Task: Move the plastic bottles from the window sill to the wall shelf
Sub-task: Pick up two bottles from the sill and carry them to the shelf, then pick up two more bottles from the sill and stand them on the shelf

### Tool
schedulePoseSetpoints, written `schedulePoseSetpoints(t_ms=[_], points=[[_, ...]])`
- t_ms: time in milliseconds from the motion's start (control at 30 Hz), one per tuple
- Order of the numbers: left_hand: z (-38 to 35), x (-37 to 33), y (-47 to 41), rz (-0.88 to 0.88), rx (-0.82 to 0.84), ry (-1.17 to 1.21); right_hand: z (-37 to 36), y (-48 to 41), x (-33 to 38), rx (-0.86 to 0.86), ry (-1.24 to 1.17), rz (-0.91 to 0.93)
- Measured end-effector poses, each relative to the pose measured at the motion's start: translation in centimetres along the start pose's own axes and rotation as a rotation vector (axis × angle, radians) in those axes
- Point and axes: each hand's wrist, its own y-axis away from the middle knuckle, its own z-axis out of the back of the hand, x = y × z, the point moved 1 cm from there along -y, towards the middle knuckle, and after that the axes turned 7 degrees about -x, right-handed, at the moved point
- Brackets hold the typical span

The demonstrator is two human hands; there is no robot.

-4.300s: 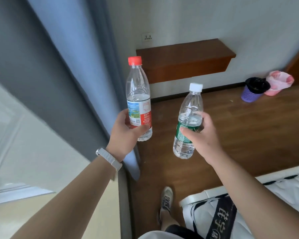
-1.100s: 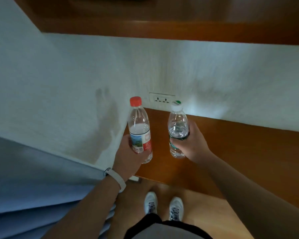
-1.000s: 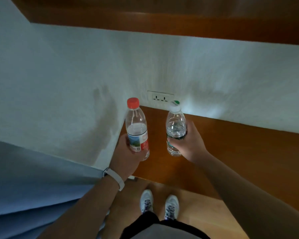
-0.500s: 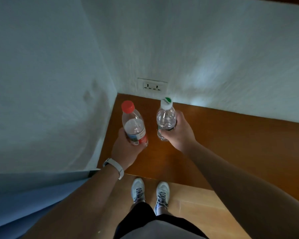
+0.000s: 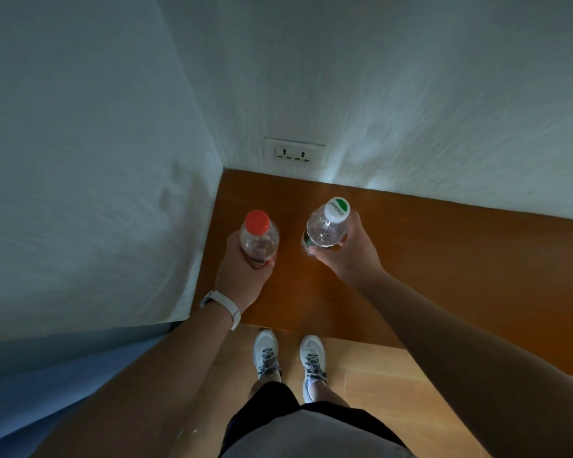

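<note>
I look almost straight down on the brown wooden wall shelf [image 5: 444,259]. My left hand [image 5: 242,276] grips the clear bottle with the red cap [image 5: 258,234] near the shelf's left end, beside the side wall. My right hand [image 5: 348,249] grips the clear bottle with the white and green cap [image 5: 328,223] a little to the right. Both bottles stand upright, low over the shelf top. Whether their bases touch the wood is hidden by the hands and the steep angle.
White walls meet in a corner at the shelf's left end [image 5: 217,180]. A wall socket [image 5: 293,153] sits just above the shelf. A blue curtain [image 5: 47,375] hangs at the lower left. My feet in white shoes [image 5: 288,358] stand on the wooden floor below the shelf's front edge.
Since four seconds ago I have walked from the window to the shelf. Over the last second both bottles have come down towards the shelf top and the view has tipped downward.
</note>
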Motion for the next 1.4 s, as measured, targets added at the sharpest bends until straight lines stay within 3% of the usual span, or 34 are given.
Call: schedulePoseSetpoints(t_ms=[300, 533, 1000, 1400], points=[[2.3, -0.3, 2.1, 0.022, 0.071, -0.006, 0.9, 0.7, -1.1, 0.093, 0.033, 0.024], [4.0, -1.9, 6.5, 0.002, 0.078, -0.186, 3.6, 2.4, -1.3, 0.119, 0.146, 0.096], [5.9, -5.0, 15.2, -0.259, -0.216, -0.722, 7.0, 5.9, 2.0, 0.291, 0.56, 0.761], [10.2, -3.4, 22.1, -0.079, -0.306, -0.799, 3.6, 10.2, 8.1, 0.408, 0.554, 1.123]])
